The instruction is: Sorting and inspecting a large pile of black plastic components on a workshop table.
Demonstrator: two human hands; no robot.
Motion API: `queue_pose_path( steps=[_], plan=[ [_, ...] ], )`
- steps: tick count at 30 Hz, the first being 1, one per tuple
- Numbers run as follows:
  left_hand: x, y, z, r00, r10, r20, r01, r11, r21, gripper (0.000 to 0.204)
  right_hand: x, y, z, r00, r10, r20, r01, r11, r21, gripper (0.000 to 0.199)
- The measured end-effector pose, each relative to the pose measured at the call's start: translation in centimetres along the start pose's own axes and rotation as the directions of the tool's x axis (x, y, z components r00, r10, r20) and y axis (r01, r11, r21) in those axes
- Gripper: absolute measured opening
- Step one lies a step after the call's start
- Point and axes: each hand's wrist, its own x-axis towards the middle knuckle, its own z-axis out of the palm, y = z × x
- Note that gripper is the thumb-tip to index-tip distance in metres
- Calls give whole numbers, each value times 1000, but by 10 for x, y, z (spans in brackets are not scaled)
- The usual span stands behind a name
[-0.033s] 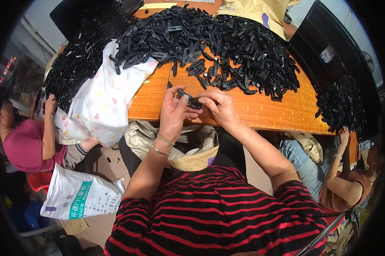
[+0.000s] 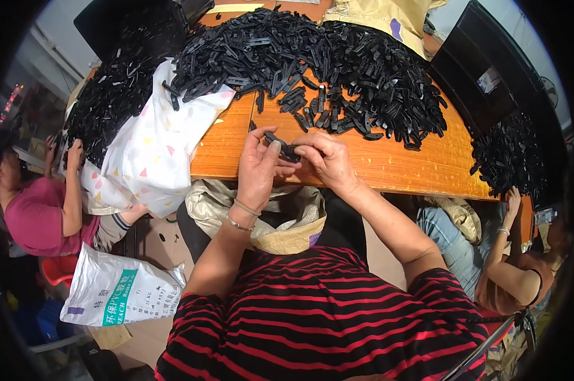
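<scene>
My left hand (image 2: 259,166) is closed round a dark, narrow black plastic piece (image 2: 275,141), the thumb pressed on its top. With thumb and forefinger my right hand (image 2: 331,164) pinches the right end of the same piece. Whether it is one piece or two joined together I cannot tell, as my fingers hide part of it. Both hands are just above the near edge of the wooden table (image 2: 395,162). Below them, an open woven sack (image 2: 261,242) with a pale lining sits at my lap.
A large heap of black plastic pieces (image 2: 255,54) covers the far tabletop. A patterned white cloth (image 2: 150,149) drapes over the left edge. Co-workers sit at left (image 2: 42,213) and right (image 2: 515,279) beside smaller heaps. Dark panels stand at both sides. A white printed sack (image 2: 121,289) lies lower left.
</scene>
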Motion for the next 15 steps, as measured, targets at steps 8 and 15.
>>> queue_pose_path(
  steps=[8, 15],
  plan=[
    [-3, -5, -5, 999, 26, -21, -27, 1000, -7, 31, -4, -13, -6, 978, -90, 190, 124, 978, -171, 28],
    [-3, -4, -8, 999, -31, -24, 32, 998, 49, 27, 5, -27, -6, 996, 54, 70, -39, 978, -203, 24]
  ],
)
